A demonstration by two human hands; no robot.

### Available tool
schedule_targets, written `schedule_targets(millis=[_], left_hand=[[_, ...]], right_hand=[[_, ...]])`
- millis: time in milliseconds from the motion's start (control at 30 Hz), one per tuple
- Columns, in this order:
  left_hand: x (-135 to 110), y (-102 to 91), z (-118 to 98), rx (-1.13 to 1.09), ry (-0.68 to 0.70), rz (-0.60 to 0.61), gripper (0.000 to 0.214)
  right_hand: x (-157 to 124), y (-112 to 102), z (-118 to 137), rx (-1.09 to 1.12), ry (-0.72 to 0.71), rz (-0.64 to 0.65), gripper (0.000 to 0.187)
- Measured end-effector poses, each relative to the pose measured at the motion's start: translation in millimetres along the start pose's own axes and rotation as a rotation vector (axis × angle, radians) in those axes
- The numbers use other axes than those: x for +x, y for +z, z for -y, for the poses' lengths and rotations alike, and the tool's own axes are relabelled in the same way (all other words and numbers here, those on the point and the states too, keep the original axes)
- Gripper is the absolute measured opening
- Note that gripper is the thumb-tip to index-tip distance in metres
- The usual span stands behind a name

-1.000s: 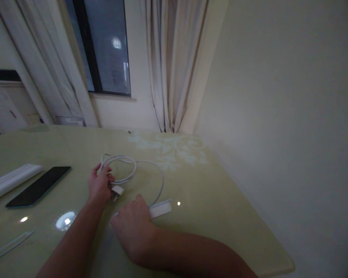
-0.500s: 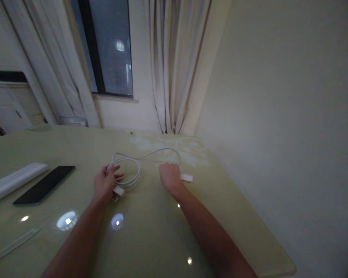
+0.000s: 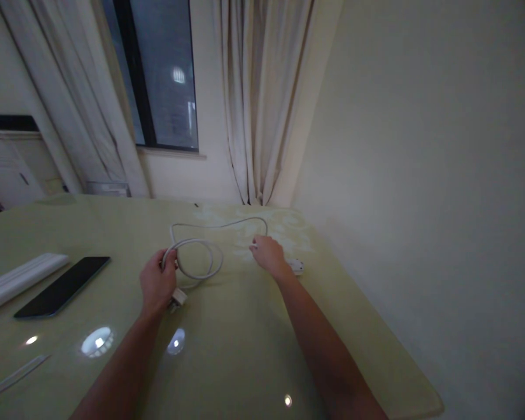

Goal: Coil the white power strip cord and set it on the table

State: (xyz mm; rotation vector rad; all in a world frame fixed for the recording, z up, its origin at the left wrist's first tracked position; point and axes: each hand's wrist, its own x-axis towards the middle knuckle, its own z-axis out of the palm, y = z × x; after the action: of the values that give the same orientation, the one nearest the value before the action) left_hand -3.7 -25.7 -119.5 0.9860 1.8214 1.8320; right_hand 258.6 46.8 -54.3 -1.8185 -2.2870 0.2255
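Note:
My left hand [image 3: 158, 281] is closed on the coiled part of a white cable [image 3: 200, 276], its loops standing out to the right of the fingers. Just below that hand, a white plug [image 3: 179, 297] with metal prongs rests at the table surface. From the coil the cable runs along the far side and curves down to my right hand [image 3: 268, 254]. That hand is closed around the cable near its far stretch, and a bit of white shows at the fingertips. Partly behind my right wrist lies a small white block [image 3: 296, 266]; its kind is unclear.
On the left of the glossy table [image 3: 227, 361] lie a long white case [image 3: 24, 280] and a dark flat tablet [image 3: 63, 287]. A thin white strip [image 3: 15, 378] is at the near left. A wall [image 3: 420, 175] borders the right, with curtains [image 3: 262, 105] and a window behind.
My right hand has moved right and slightly away from me, now turned with fingertips to the left. The cable loops at my left hand have widened and risen. The view has shifted slightly.

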Motion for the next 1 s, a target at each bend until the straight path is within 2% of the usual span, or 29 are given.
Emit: schedule_targets(millis=[100,233,300,400,433,533,600,667,733,833,933,1000], left_hand=[[-8,-2.2,-9,0.194,0.189,0.006,0.021],[-17,1.0,-17,0.116,0.23,0.135,0.033],[-21,4.4,-18,-0.004,0.196,0.205,0.037],[-25,10.0,-20,-0.28,0.053,0.314,0.042],[-27,11.6,-22,-0.365,-0.005,0.359,0.044],[-29,16.1,-33,-0.482,-0.132,0.516,0.046],[-26,20.2,-45,-0.473,-0.153,0.61,0.047],[-18,26.5,-60,-0.447,-0.135,0.658,0.045],[-7,35.1,-76,-0.441,-0.143,0.637,0.04],[10,49.4,-92,-0.466,-0.249,0.503,0.028],[22,58.4,-97,-0.493,-0.298,0.394,0.017],[26,59.7,-95,-0.488,-0.287,0.378,0.015]], right_hand=[[0,-5,18,0.157,-0.165,-0.017,0.036],[0,9,36,0.547,-0.385,-0.019,0.037],[2,17,38,0.65,-0.449,0.01,0.038],[7,19,34,0.688,-0.47,-0.007,0.012],[7,17,32,0.713,-0.466,-0.016,0.011],[5,5,30,0.911,-0.467,0.064,0.034],[1,-6,30,1.101,-0.435,0.14,0.045],[-2,-16,30,1.259,-0.383,0.137,0.05],[-4,-24,30,1.378,-0.32,0.058,0.053],[-6,-35,27,1.52,-0.215,-0.082,0.052],[-8,-42,24,1.627,-0.14,-0.136,0.05],[-9,-45,23,1.702,-0.115,-0.143,0.053]])
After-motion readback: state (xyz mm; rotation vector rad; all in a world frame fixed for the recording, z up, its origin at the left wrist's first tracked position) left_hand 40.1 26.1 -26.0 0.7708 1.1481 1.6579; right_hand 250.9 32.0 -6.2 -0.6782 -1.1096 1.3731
